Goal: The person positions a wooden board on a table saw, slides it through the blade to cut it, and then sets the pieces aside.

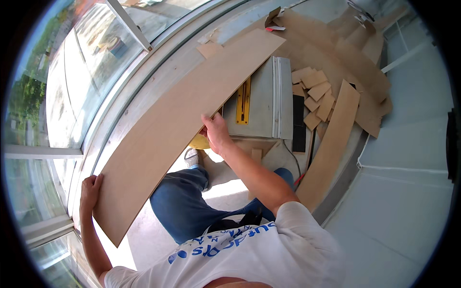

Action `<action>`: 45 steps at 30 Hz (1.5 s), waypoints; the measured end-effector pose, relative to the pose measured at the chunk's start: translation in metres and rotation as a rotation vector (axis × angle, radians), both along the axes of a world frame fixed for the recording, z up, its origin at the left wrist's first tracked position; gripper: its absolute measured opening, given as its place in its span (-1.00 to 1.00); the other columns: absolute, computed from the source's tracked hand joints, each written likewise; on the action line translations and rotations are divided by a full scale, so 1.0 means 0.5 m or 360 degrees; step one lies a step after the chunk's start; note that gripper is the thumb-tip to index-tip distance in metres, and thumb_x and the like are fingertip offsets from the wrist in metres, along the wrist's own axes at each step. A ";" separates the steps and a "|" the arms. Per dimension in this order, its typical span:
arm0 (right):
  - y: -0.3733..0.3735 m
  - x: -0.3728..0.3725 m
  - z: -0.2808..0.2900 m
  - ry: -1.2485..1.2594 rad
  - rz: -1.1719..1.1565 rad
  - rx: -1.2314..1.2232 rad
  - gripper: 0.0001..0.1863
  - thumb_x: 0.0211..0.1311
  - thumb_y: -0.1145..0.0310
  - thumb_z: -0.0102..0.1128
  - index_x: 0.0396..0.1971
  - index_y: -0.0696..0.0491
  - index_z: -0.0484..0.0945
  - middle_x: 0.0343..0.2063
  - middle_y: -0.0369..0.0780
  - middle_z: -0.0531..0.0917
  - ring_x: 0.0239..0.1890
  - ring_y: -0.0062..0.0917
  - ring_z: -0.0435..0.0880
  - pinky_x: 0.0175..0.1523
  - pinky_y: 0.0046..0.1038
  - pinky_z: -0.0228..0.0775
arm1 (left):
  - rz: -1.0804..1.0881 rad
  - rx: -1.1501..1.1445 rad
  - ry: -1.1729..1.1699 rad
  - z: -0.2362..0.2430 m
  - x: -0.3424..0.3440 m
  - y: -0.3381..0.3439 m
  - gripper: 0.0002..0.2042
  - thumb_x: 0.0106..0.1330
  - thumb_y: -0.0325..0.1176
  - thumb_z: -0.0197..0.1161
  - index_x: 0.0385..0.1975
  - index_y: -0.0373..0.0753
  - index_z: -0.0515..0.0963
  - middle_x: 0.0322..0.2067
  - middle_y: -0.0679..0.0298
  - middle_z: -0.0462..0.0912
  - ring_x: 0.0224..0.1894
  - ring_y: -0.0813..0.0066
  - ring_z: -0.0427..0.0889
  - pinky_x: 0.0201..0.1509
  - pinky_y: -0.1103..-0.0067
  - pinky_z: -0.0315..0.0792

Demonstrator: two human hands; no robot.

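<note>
While our left hand (90, 192) grasps the long brown board (182, 115) by its left edge near the close end, our right hand (215, 132) pinches the opposite edge — thumb on top. The board slants beside the window (96, 72), overlapping the grey metal worktable (261, 108) in our view — small brown pieces (318, 91) lie to the right.

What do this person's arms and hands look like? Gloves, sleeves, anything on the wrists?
Left hand and right hand are ungloved; no watch or band shows on either wrist. The forearms are uncovered. Short, plain white sleeves end above the elbows, part of a white T-shirt with blue print.
</note>
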State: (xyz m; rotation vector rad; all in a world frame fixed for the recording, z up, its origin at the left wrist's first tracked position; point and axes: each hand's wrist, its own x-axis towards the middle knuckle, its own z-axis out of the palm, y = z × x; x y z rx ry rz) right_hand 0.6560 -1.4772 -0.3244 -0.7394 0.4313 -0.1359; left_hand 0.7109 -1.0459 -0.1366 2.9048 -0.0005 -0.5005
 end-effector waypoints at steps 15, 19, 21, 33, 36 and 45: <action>0.018 -0.192 0.063 0.0167 0.0539 -0.0607 -0.68 0.47 0.36 0.06 0.10 0.15 0.29 -0.27 -0.20 0.66 -0.32 -0.61 0.63 -0.19 -0.54 0.51 | -0.0051 -0.0617 0.0388 -0.192 0.048 -0.414 -0.47 0.35 0.06 0.30 -0.17 -0.45 0.64 -0.45 0.10 0.71 -0.47 0.41 0.70 -0.31 0.45 0.58; 0.027 -0.250 0.037 0.0368 0.0552 -0.0608 -0.65 0.46 0.37 0.05 0.12 0.19 0.28 -0.19 -0.12 0.62 -0.22 -0.48 0.65 -0.09 -0.43 0.53 | -0.0009 -0.0851 0.0429 -0.247 0.028 -0.484 -0.46 0.34 0.04 0.32 -0.12 -0.47 0.62 -0.40 0.10 0.72 -0.44 0.40 0.71 -0.27 0.45 0.58; 0.046 -0.276 0.018 0.0357 0.0241 -0.1090 -0.65 0.46 0.38 0.04 0.12 0.21 0.29 -0.12 -0.04 0.58 -0.10 -0.34 0.62 0.04 -0.34 0.48 | 0.0005 -0.0929 0.0412 -0.279 0.005 -0.502 -0.49 0.36 0.01 0.33 -0.12 -0.46 0.62 -0.40 0.11 0.72 -0.43 0.41 0.71 -0.26 0.46 0.58; 0.037 -0.322 0.129 0.0024 -0.0172 -0.1357 -0.62 0.53 0.29 -0.01 0.16 0.20 0.26 -0.09 -0.07 0.53 -0.09 -0.44 0.52 0.08 -0.37 0.39 | 0.0141 -0.1179 0.0552 -0.179 -0.050 -0.536 -0.50 0.43 -0.06 0.24 -0.03 -0.53 0.56 -0.35 0.10 0.71 -0.41 0.47 0.68 -0.22 0.53 0.57; -0.008 -0.297 0.157 -0.0037 -0.0054 -0.1386 -0.51 0.53 0.25 -0.05 0.23 0.29 0.18 -0.01 0.11 0.47 0.04 -0.17 0.53 0.15 -0.23 0.36 | 0.0038 -0.1260 0.0499 -0.178 -0.025 -0.547 -0.52 0.45 -0.09 0.22 -0.01 -0.51 0.54 -0.34 0.10 0.70 -0.41 0.49 0.68 -0.22 0.55 0.57; -0.429 0.029 0.188 0.0375 0.0002 -0.1736 -0.72 0.41 0.27 0.17 -0.14 0.21 0.51 -0.28 -0.28 0.63 -0.35 -0.69 0.52 -0.22 -0.52 0.44 | -0.0268 -0.1443 0.0437 -0.157 0.256 -0.876 -0.63 0.47 -0.13 0.21 -0.15 -0.40 0.58 -0.34 0.17 0.69 -0.45 0.48 0.70 -0.31 0.54 0.61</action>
